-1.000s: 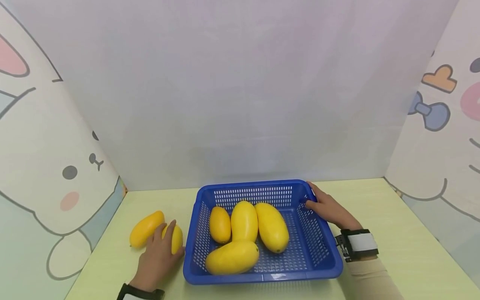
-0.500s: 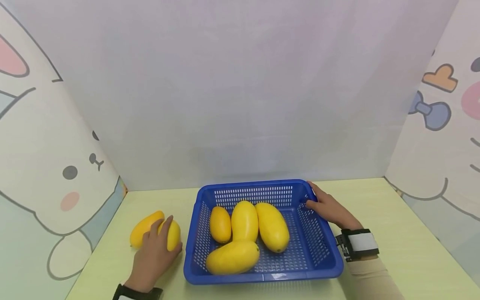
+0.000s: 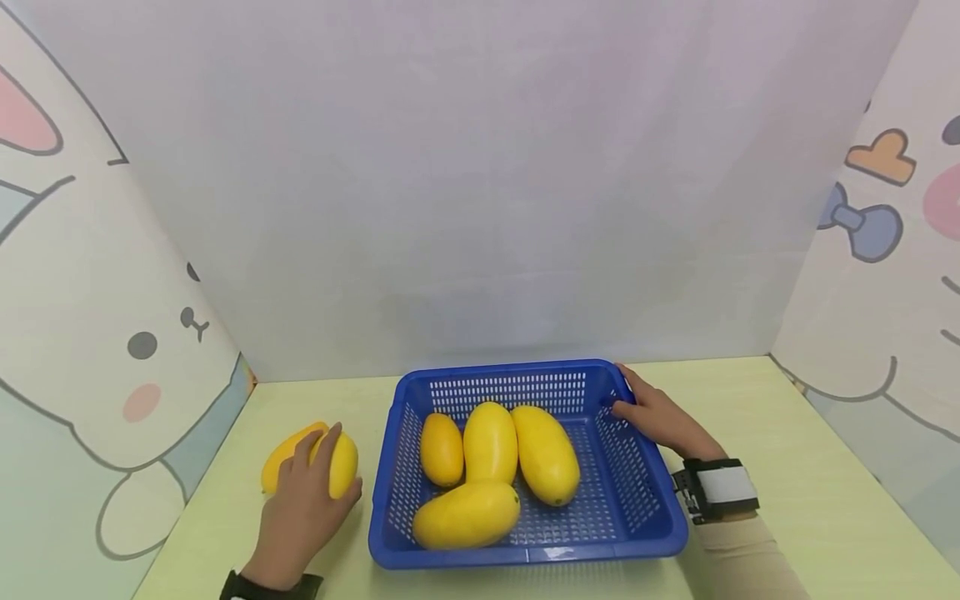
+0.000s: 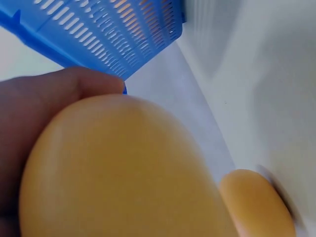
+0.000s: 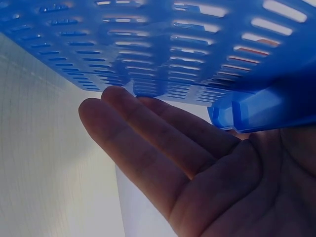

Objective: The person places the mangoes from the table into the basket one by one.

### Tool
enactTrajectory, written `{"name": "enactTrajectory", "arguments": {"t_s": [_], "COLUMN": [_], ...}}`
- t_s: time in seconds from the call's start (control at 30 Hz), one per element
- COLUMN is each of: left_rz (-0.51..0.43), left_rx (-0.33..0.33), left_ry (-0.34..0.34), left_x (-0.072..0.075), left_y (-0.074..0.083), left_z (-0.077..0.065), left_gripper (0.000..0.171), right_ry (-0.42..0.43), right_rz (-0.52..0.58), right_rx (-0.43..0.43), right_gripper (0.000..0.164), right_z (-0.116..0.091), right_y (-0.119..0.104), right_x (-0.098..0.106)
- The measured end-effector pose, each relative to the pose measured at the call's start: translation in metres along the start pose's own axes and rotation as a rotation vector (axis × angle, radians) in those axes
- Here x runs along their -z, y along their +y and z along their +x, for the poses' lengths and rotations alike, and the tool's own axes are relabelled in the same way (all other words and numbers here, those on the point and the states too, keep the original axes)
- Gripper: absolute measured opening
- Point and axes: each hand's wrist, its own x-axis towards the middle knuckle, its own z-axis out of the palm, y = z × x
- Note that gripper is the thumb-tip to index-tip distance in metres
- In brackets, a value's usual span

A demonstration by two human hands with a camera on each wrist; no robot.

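My left hand [image 3: 300, 508] grips a yellow mango [image 3: 344, 467] to the left of the blue basket [image 3: 525, 557]. In the left wrist view this mango [image 4: 118, 168] fills the foreground, with the thumb along its side. Just behind it a more orange mango [image 3: 283, 457] lies on the table, partly covered by the hand. At the basket's right side, my right hand [image 3: 663, 417] holds the rim, thumb over the inside. The right wrist view shows the other fingers [image 5: 148, 143] stretched under the perforated wall outside.
Inside the basket lie several mangoes: a small orange one [image 3: 441, 450], two upright yellow ones, and one yellow mango [image 3: 467, 515] crosswise in front. A pale green table [image 3: 817, 500] carries everything. Behind stands a whitish curtain [image 3: 480, 208], with cartoon-printed panels on both sides.
My left hand has drawn the yellow mango slightly left and up, so it covers more of the orange mango behind. My right hand and the basket stay as they were.
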Motion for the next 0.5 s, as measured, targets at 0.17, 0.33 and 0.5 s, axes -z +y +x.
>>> {"name": "enactTrajectory", "arguments": {"t_s": [0.17,0.33,0.5], "left_rz": [-0.013,-0.031,-0.036], "left_rx": [-0.009,-0.002,-0.004], "left_ry": [0.032,0.062,0.081], "left_x": [0.004,0.009,0.012], "left_y": [0.002,0.005,0.009], "left_z": [-0.001,-0.002,-0.003], "left_gripper": [0.077,0.077,0.077], "right_ry": [-0.004,-0.002,-0.003], "right_rz": [0.006,0.002,0.0], "right_rx": [0.002,-0.004,-0.006], "right_gripper": [0.07,0.07,0.07], "right_z": [0.0,0.001,0.0], "right_y": [0.001,0.001,0.0], "right_x": [0.0,0.001,0.0]}}
